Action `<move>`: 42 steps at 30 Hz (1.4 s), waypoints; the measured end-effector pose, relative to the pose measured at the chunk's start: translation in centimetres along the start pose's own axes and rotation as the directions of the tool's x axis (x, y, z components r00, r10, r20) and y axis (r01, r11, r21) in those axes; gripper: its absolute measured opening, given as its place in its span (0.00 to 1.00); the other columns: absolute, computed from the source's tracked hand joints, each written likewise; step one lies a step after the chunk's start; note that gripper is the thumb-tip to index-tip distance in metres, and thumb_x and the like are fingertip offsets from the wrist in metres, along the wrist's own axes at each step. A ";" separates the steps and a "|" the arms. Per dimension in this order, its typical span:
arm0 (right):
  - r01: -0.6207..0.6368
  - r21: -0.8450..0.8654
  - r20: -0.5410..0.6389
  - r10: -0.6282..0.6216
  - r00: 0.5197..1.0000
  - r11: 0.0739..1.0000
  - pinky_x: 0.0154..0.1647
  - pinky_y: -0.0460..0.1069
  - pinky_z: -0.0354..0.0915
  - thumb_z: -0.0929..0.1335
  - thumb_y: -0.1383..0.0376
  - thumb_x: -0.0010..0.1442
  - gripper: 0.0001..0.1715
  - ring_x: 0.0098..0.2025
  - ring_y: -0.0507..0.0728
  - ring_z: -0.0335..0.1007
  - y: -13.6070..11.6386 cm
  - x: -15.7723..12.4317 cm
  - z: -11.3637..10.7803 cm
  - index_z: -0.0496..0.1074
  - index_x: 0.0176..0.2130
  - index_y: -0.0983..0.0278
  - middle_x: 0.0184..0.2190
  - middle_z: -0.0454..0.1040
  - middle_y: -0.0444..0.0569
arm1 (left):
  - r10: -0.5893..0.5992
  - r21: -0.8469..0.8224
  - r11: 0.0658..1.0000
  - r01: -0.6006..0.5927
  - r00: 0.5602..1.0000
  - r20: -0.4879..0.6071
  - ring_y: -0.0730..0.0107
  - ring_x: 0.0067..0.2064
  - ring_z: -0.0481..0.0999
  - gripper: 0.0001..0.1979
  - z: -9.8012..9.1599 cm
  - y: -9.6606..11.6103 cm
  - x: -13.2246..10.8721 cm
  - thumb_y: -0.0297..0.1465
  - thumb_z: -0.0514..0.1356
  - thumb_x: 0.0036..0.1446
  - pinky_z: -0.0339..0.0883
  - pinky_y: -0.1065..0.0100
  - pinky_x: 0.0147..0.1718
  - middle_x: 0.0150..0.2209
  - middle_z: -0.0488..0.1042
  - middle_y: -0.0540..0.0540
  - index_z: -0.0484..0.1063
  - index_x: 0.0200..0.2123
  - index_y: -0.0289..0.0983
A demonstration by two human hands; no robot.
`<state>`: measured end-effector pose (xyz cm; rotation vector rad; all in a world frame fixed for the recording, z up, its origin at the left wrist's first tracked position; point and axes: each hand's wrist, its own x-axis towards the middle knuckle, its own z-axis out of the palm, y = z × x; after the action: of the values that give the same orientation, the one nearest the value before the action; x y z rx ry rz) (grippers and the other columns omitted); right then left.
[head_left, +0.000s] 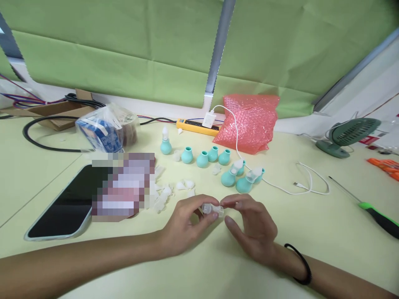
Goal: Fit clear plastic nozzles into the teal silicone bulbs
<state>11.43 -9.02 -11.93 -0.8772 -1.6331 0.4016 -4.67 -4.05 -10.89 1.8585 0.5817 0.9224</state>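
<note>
My left hand (183, 226) pinches a small clear plastic tube-like piece (209, 209) between thumb and fingers. Just to its right, my right hand (254, 226) has its thumb and fingers apart, the fingertips close to the piece's end; whether they touch it I cannot tell. Beyond the hands stand several turquoise bulbs (202, 159) with open necks. Two nearer bulbs (245, 185) carry translucent tops that lean over, and another bulb (166, 146) at the back left has an upright clear tip. Loose whitish translucent parts (163, 195) lie in a heap left of centre.
At left lie a dark-screened phone (68, 199) and a blurred-out flat object (124, 187). Behind are a plastic-wrapped package (106, 128), a yellow power strip (196, 127) and pink bubble wrap (249, 122). A white cable (288, 192), a screwdriver (374, 216) and a green fan (349, 135) are at right.
</note>
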 end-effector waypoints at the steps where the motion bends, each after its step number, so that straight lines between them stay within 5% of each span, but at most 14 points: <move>1: -0.083 0.051 0.008 0.083 0.997 0.995 0.33 0.53 0.68 0.65 0.73 0.50 0.17 0.37 0.56 0.66 -0.1 0.1 0.0 0.61 0.41 0.61 0.35 0.67 0.50 | 0.031 0.008 0.999 -0.031 1.000 0.005 0.75 0.31 0.68 0.06 0.0 0.0 0.0 0.27 0.54 0.53 0.64 0.75 0.29 0.31 0.70 0.49 0.67 0.36 0.35; 5: -0.466 0.174 0.214 0.429 0.878 0.867 0.23 0.46 0.66 0.67 0.64 0.50 0.08 0.25 0.51 0.66 0.0 0.9 0.1 0.66 0.33 0.64 0.25 0.67 0.46 | 0.102 -0.012 0.995 -0.101 0.993 0.063 0.73 0.35 0.69 0.06 0.0 0.0 0.0 0.27 0.52 0.55 0.65 0.74 0.30 0.33 0.70 0.46 0.67 0.36 0.35; 7: -0.519 0.164 0.245 0.474 0.845 0.839 0.21 0.44 0.65 0.68 0.63 0.49 0.08 0.22 0.50 0.65 0.1 1.1 0.1 0.67 0.30 0.65 0.21 0.67 0.44 | 0.090 0.011 0.996 -0.091 0.994 0.066 0.73 0.34 0.69 0.06 0.0 0.1 -0.1 0.27 0.52 0.55 0.64 0.73 0.31 0.33 0.70 0.46 0.66 0.37 0.35; 14: -0.286 0.091 0.151 0.271 0.951 0.954 0.24 0.46 0.67 0.68 0.69 0.48 0.10 0.25 0.51 0.67 -0.1 0.4 0.5 0.66 0.34 0.63 0.25 0.69 0.46 | -0.006 -0.087 0.996 0.016 0.994 0.108 0.72 0.33 0.67 0.13 -0.3 0.2 0.0 0.22 0.53 0.46 0.64 0.71 0.32 0.31 0.67 0.48 0.60 0.37 0.35; 24: -0.048 -0.061 0.093 0.054 0.994 0.997 0.21 0.44 0.67 0.69 0.68 0.47 0.14 0.21 0.50 0.68 0.4 -0.3 0.2 0.67 0.37 0.61 0.21 0.71 0.43 | -0.085 -0.253 0.956 0.146 0.968 0.238 0.71 0.33 0.67 0.09 -0.8 -0.2 0.2 0.28 0.55 0.49 0.62 0.71 0.30 0.32 0.68 0.45 0.64 0.36 0.34; 31: -0.109 0.025 0.149 0.104 0.983 0.994 0.27 0.46 0.70 0.68 0.73 0.47 0.20 0.28 0.53 0.71 0.1 -0.4 0.2 0.65 0.41 0.61 0.27 0.73 0.46 | -0.052 -0.198 0.975 0.096 0.975 0.217 0.71 0.30 0.68 0.13 -0.5 0.0 0.0 0.29 0.57 0.47 0.63 0.71 0.29 0.30 0.69 0.45 0.66 0.38 0.31; 42: -0.146 -0.010 0.175 0.146 0.974 0.989 0.28 0.46 0.69 0.67 0.70 0.51 0.14 0.28 0.53 0.71 0.1 -0.2 0.1 0.65 0.39 0.62 0.26 0.72 0.47 | -0.143 -0.203 0.962 0.184 0.969 0.203 0.71 0.30 0.68 0.12 -0.6 0.0 0.1 0.32 0.55 0.50 0.61 0.72 0.28 0.30 0.71 0.45 0.69 0.37 0.31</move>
<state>11.37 -9.10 -12.17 -0.9858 -1.7329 0.5975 -5.03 -3.64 -10.71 1.6478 0.4891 0.6651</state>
